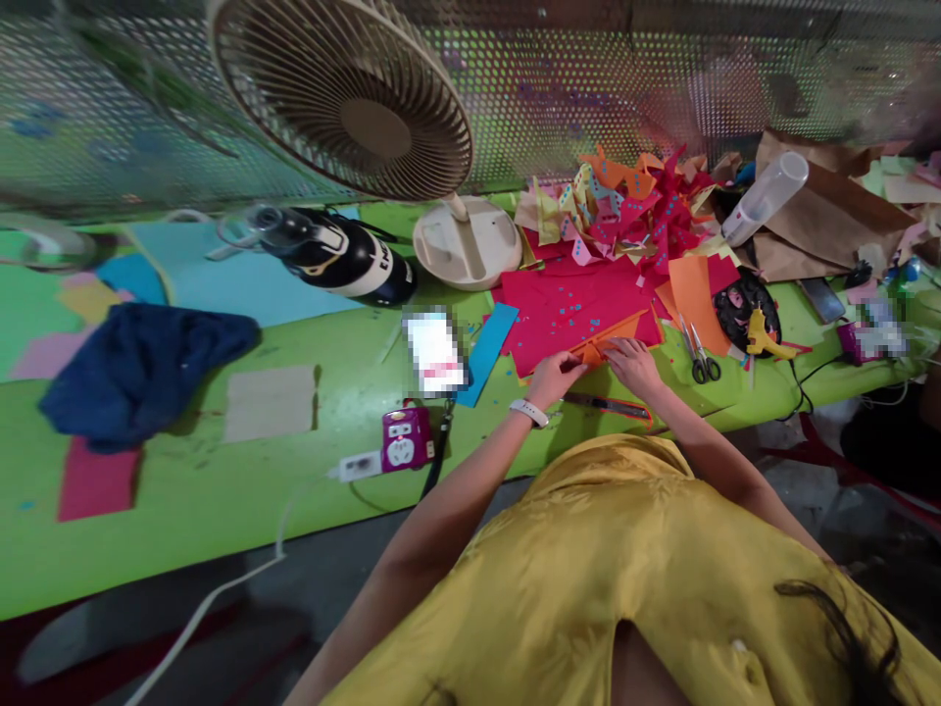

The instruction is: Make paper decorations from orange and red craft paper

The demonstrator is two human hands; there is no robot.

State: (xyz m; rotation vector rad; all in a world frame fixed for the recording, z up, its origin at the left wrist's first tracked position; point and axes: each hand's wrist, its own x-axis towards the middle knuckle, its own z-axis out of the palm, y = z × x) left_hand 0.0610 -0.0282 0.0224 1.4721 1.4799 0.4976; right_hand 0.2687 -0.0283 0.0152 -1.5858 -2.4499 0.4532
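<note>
An orange folded paper (pixel 607 336) lies over red sheets (pixel 544 306) dotted with small blue bits, near the table's front edge. My left hand (pixel 556 378), with a white band at the wrist, is closed on the paper's left end. On its right part rests my right hand (pixel 632 367), fingers bent and pressed to the paper. A cutter knife (pixel 607 404) lies just in front of both hands. Scissors (pixel 698 355) and an orange sheet (pixel 693 294) are to the right of my right hand.
Behind the red sheets is a heap of folded paper scraps (pixel 624 201). A fan (pixel 467 245), a black bottle (pixel 338 257), a phone (pixel 433 351), a purple power socket (pixel 406 440) and a blue cloth (pixel 139 368) stand or lie to the left. A brown bag (pixel 823 211) is at the right.
</note>
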